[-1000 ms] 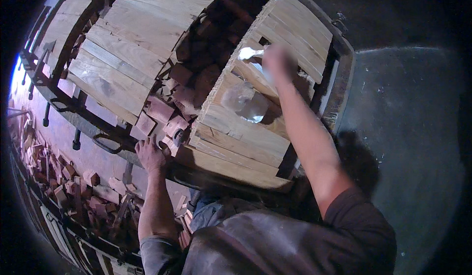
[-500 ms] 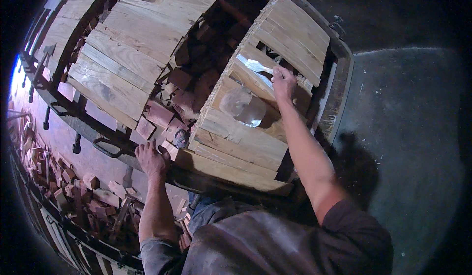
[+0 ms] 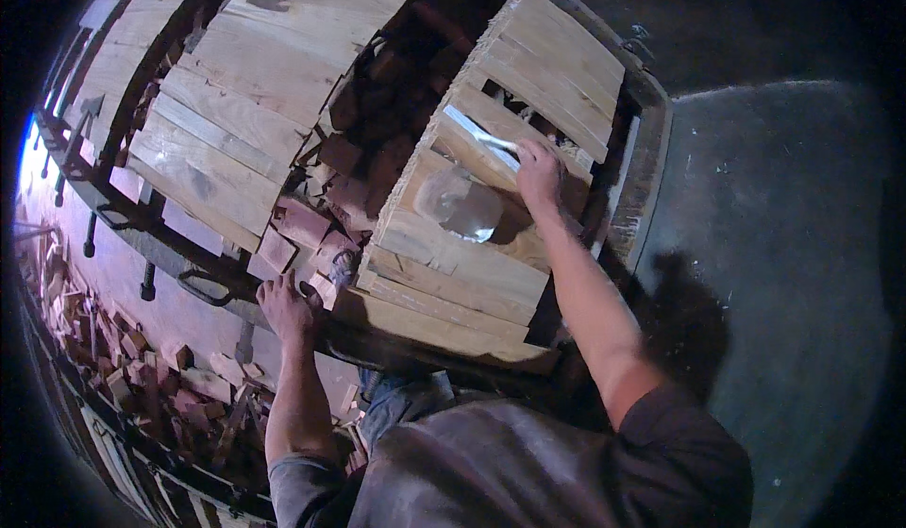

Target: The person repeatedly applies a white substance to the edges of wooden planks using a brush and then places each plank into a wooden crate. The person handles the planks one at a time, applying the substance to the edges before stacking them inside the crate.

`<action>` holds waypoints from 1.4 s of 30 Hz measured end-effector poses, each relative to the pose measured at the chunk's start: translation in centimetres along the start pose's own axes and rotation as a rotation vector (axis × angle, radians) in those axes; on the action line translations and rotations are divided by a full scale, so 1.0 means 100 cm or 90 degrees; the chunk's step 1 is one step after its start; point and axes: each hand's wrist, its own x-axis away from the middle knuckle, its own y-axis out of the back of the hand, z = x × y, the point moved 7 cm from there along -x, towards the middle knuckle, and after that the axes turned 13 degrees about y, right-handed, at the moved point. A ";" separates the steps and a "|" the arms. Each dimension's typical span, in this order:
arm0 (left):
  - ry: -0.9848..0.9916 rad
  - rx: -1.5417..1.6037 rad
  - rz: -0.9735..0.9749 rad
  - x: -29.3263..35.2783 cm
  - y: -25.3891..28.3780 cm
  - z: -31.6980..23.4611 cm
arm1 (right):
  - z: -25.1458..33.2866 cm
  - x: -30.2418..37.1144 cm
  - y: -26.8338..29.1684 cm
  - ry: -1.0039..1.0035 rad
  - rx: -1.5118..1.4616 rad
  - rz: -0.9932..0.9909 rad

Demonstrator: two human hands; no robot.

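My right hand (image 3: 541,171) is closed around the handle of a small pale brush (image 3: 502,142). The brush's tip touches a wooden strip (image 3: 467,128) that carries a bright white wet-looking coat. Below it on the panel of planks (image 3: 472,259) stands a translucent plastic tub (image 3: 462,205) with whitish contents. My left hand (image 3: 286,307) grips the edge of the dark metal frame (image 3: 236,292) at the panel's near left, its fingers curled over it.
A gap in the panel (image 3: 524,110) shows beyond the brush. Wood offcuts (image 3: 340,155) fill the space left of the panel. More plank panels (image 3: 236,103) lie farther left, with screw clamps (image 3: 148,278) along the frame. A heap of wood scraps (image 3: 179,386) lies lower left.
The brush has turned to look narrower and moved slightly down along the white-coated strip with my right hand. My left hand stays on the frame.
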 end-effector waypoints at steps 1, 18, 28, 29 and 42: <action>-0.006 0.007 -0.006 0.000 0.003 -0.001 | -0.002 0.010 0.011 0.006 0.038 -0.001; 0.000 -0.039 0.034 0.002 -0.003 -0.004 | -0.124 0.142 0.149 -0.257 0.187 -0.039; 0.016 -0.057 0.075 0.003 -0.009 0.001 | -0.149 0.171 0.193 -0.392 0.368 0.008; 0.006 -0.050 0.059 0.003 -0.008 0.000 | -0.140 0.171 0.194 -0.410 0.376 0.002; -0.040 -0.010 -0.014 0.007 0.000 -0.014 | -0.167 0.178 0.174 -0.341 0.222 -0.126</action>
